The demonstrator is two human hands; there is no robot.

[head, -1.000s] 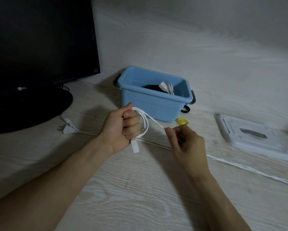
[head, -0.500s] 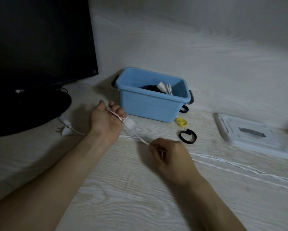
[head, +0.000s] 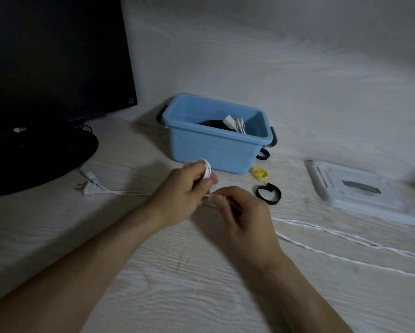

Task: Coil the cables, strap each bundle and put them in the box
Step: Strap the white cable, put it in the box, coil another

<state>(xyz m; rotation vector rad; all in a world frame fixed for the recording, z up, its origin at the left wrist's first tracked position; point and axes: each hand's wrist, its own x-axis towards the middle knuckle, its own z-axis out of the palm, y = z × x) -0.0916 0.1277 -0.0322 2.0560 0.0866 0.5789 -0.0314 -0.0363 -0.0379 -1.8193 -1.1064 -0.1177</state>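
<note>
White cable (head: pixel 346 239), blue box (head: pixel 211 150), yellow strap (head: pixel 259 174), black strap (head: pixel 268 194), wood-grain table (head: pixel 201 284).

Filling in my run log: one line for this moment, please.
step: coiling white cable | left hand: grips coil | right hand: pinches cable | box: open | straps: unused

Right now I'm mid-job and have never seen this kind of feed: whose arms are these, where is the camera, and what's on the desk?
No machine here: a person's two bare arms, filmed by one camera worn on their head, looking down. The left hand holds small loops of white cable; the right hand pinches the same cable, which trails off right across the desk. Behind sits an open blue box with cables already inside. A yellow strap and a black strap lie loose; the white lid lies right, a monitor left.
</note>
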